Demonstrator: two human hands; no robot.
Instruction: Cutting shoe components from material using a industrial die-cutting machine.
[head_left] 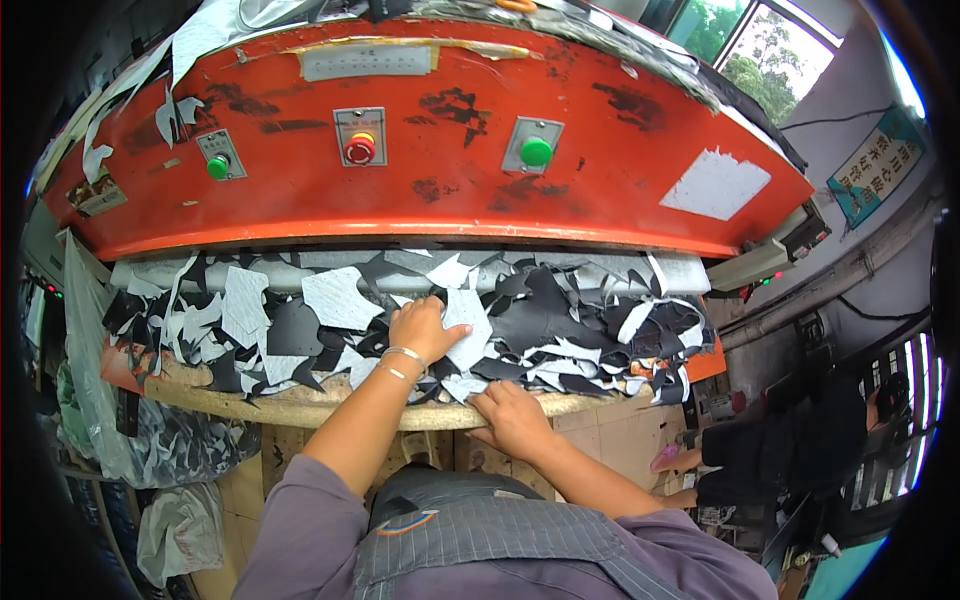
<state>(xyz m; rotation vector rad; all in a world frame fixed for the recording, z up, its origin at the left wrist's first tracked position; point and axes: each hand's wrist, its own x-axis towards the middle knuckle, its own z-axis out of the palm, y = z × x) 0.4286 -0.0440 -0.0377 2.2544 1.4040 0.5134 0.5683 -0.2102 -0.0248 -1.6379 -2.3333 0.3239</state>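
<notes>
My left hand (425, 332), with a bangle on its wrist, reaches into a heap of black and white-grey cut sheet scraps. Its thumb is spread away from the other fingers and lies over a white-grey sheet piece (470, 318); the fingertips are partly hidden. My right hand (514, 418) rests at the front edge of the worn board (330, 408), fingers on top and thumb lower, apart from them. Nothing shows clearly held in it. Further white-grey pieces (338, 298) and a broad black piece (545, 310) lie about my left hand.
Behind the board stands an orange-red machine front (450, 205) with a red knob (359, 149) and green buttons (536, 152). A clear plastic bag of scraps (190, 445) hangs at left, above a white sack (180, 535). Another person (770, 455) is at right.
</notes>
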